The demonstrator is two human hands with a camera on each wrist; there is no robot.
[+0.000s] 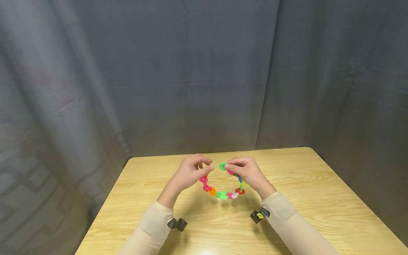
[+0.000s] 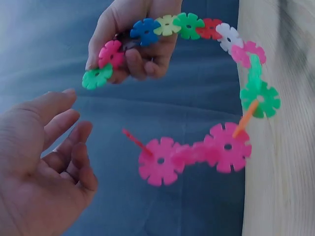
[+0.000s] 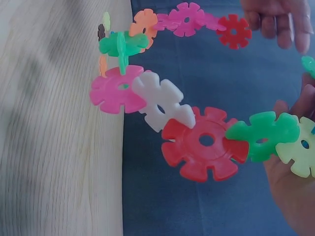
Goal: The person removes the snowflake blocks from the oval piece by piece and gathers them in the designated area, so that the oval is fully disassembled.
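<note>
Right hand [image 1: 247, 173] pinches the chain [image 1: 223, 194] at its green end, centre frame above the table [image 1: 318, 198]. Left hand [image 1: 191, 173] loosely open, apparently touching nothing. Chain curves in a U, opening toward frame top.

no readable text, labels, numbers, or signs anywhere

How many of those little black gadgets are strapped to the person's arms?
2: one black gadget at the left sleeve cuff, the other at the right sleeve cuff, near the right hand pinching the disc chain.
</note>
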